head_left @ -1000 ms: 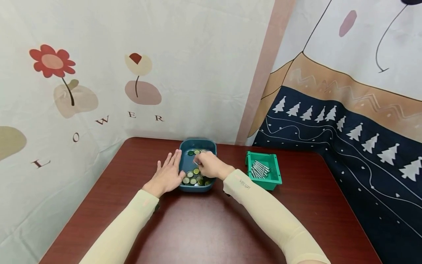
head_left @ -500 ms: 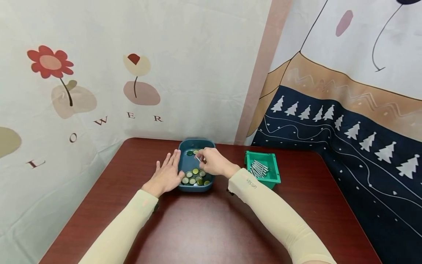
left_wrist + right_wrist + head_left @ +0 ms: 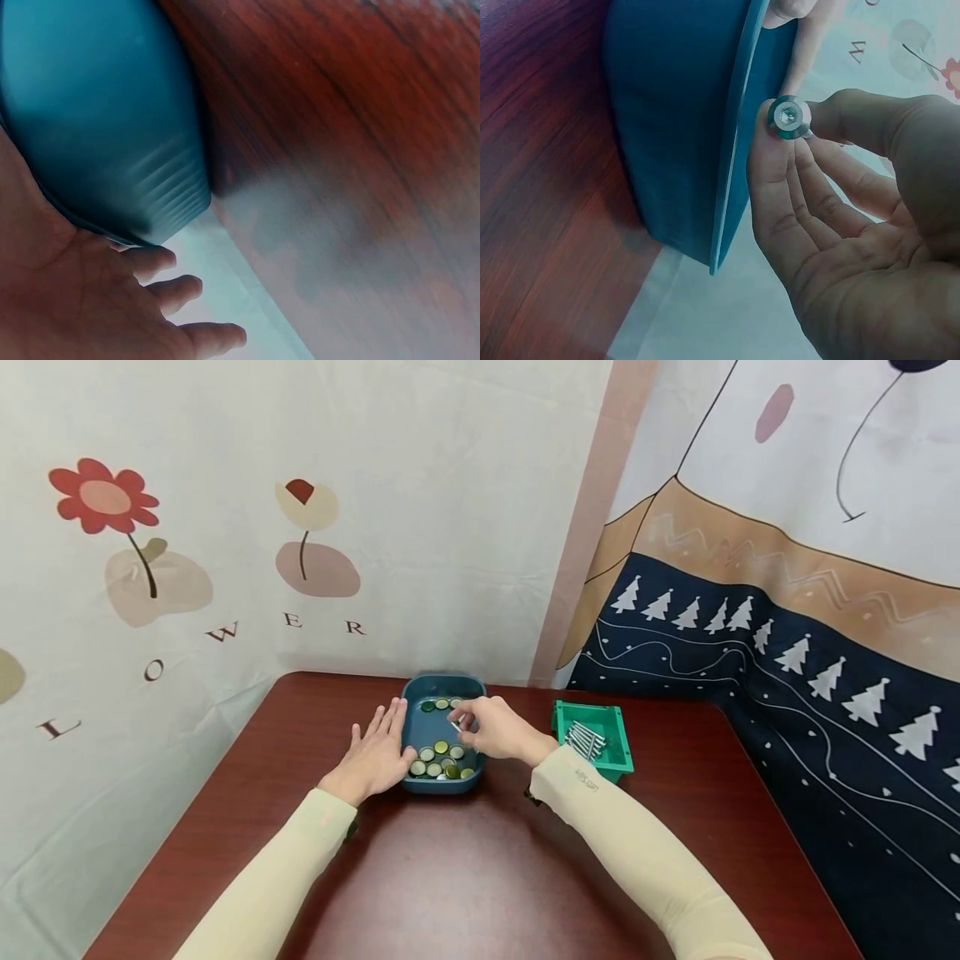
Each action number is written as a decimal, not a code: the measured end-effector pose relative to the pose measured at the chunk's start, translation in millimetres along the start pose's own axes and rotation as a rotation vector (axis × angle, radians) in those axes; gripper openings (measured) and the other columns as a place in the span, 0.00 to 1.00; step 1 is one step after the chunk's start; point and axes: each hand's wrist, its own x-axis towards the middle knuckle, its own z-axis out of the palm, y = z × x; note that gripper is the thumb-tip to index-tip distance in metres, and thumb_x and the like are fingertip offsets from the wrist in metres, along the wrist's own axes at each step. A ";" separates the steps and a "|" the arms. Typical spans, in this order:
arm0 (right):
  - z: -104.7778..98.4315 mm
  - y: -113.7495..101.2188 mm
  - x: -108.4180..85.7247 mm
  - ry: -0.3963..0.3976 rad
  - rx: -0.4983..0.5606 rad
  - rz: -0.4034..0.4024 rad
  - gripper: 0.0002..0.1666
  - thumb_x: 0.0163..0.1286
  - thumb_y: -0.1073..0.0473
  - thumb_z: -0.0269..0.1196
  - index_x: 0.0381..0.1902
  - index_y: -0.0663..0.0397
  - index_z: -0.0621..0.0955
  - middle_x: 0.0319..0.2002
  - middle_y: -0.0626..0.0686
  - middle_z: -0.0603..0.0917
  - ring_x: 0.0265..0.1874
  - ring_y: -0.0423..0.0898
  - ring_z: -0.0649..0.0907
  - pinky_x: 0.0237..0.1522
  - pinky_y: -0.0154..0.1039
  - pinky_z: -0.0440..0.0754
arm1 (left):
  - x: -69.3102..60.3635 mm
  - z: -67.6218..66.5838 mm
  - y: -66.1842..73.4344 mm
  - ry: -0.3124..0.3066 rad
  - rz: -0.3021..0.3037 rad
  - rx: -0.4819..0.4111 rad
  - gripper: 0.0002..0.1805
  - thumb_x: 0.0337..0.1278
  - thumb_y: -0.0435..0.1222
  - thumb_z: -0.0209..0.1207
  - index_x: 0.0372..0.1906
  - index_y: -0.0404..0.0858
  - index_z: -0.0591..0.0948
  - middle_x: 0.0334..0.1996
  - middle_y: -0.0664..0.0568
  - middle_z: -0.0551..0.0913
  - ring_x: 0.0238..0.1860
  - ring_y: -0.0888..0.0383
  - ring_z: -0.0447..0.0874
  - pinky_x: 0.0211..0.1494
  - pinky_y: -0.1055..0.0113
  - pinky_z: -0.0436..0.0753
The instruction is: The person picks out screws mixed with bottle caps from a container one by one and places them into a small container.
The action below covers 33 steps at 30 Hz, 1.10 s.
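Note:
My right hand (image 3: pixel 498 729) is over the blue bin (image 3: pixel 406 727), pinching a silver bolt (image 3: pixel 789 116) between thumb and forefinger. In the right wrist view the bolt's round head, with a recess in its middle, faces the camera. From the head view only a short pale length of it shows at the fingertips. My left hand (image 3: pixel 370 756) rests along the bin's left rim with its fingers straight. Several small round discs (image 3: pixel 441 747), pale and yellow-green, lie at the bin's near end, and a few more sit at its far end.
A green bin (image 3: pixel 619 739) holding a pile of silver bolts (image 3: pixel 585 741) stands right of the blue one. Both are near the back edge of the dark red table (image 3: pixel 450 868). A printed cloth (image 3: pixel 450 510) hangs behind.
The right hand has drawn back slightly and risen, and the bolt's pale length has come into sight at its fingertips. The left hand stays on the rim. The head view has shifted a little.

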 end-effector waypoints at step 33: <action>-41.9 20.0 -37.7 0.023 0.093 0.099 0.21 0.84 0.62 0.72 0.70 0.59 0.90 0.41 0.51 0.94 0.32 0.45 0.93 0.43 0.38 0.95 | -2.6 0.1 -1.1 0.020 0.014 -0.005 0.50 0.87 0.46 0.52 0.98 0.35 0.42 0.99 0.39 0.39 0.99 0.31 0.38 0.93 0.18 0.50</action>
